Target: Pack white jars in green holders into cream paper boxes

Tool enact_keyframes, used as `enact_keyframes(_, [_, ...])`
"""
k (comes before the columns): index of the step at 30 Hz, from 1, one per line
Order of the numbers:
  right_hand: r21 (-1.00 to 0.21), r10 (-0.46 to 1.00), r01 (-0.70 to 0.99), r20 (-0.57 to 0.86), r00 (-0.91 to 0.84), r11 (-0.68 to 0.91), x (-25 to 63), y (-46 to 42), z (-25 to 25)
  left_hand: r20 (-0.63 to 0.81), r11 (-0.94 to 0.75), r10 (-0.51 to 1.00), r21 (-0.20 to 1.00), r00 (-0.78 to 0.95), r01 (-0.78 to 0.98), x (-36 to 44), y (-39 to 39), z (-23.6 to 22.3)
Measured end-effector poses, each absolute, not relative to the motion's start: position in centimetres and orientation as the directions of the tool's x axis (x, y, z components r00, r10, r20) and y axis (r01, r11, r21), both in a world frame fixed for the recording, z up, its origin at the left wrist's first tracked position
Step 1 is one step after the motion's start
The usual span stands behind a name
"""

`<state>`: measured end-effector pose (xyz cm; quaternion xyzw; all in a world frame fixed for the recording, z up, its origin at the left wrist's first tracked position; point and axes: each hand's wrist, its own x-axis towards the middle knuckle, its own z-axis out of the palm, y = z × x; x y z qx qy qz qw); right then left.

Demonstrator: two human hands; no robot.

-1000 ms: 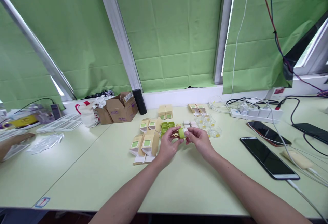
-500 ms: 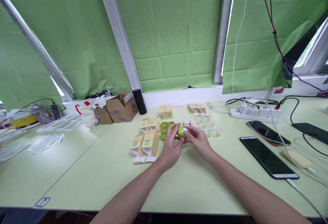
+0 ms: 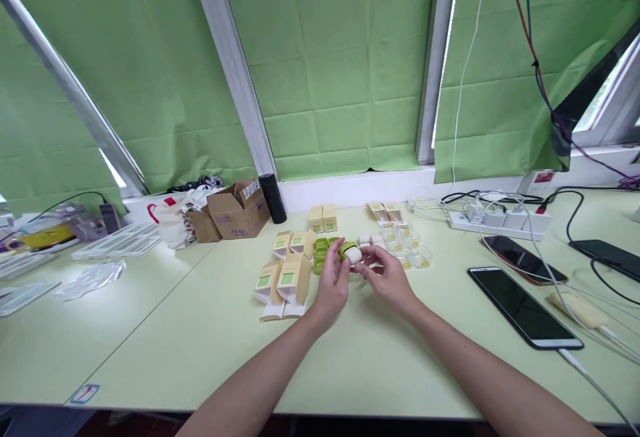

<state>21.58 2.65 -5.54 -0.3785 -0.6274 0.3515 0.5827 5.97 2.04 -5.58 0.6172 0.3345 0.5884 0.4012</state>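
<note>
In front of me my left hand [image 3: 333, 284] is closed around a small rounded white piece [image 3: 354, 255] set in a green cover [image 3: 345, 248]. The white side faces up and toward me. My right hand [image 3: 387, 274] is just to the right of it, thumb and fingers apart; whether a fingertip touches the piece is hard to see. Behind my left hand are several green square covers [image 3: 319, 254]. More small white pieces [image 3: 371, 240] lie behind my hands, and several clear plastic cups with yellow marks [image 3: 406, 248] stand to their right.
Several open tan cartons [image 3: 294, 277] stand left of my hands, with two more cartons [image 3: 323, 218] farther back. To the right are phones [image 3: 525, 305], a power strip [image 3: 500, 222] and loose cables. A brown cardboard box [image 3: 239, 210] and a black cylinder [image 3: 273, 198] stand back left.
The green-covered piece has turned in my left hand and moved slightly left, so more white shows. My right thumb and fingers have moved off its face and spread apart.
</note>
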Motion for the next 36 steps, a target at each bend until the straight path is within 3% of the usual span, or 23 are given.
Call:
enact_keyframes(6, [-0.537, 0.67, 0.487, 0.728, -0.144, 0.689, 22.2, 2.1, -5.3, 0.395, -0.369, 0.907, 0.913, 0.148, -0.173, 5.9, 2.4, -5.6])
enact_keyframes(11, [-0.36, 0.579, 0.585, 0.779, -0.241, 0.727, 22.4, 2.3, -5.7, 0.369, -0.335, 0.908, 0.924, 0.197, -0.182, 6.0, 2.4, -5.7])
enact_keyframes(36, [-0.298, 0.477, 0.502, 0.835, -0.275, 0.812, 22.3, 2.9, -6.3, 0.347, -0.326, 0.936, 0.915, 0.055, -0.237, 6.6, 2.5, -5.3])
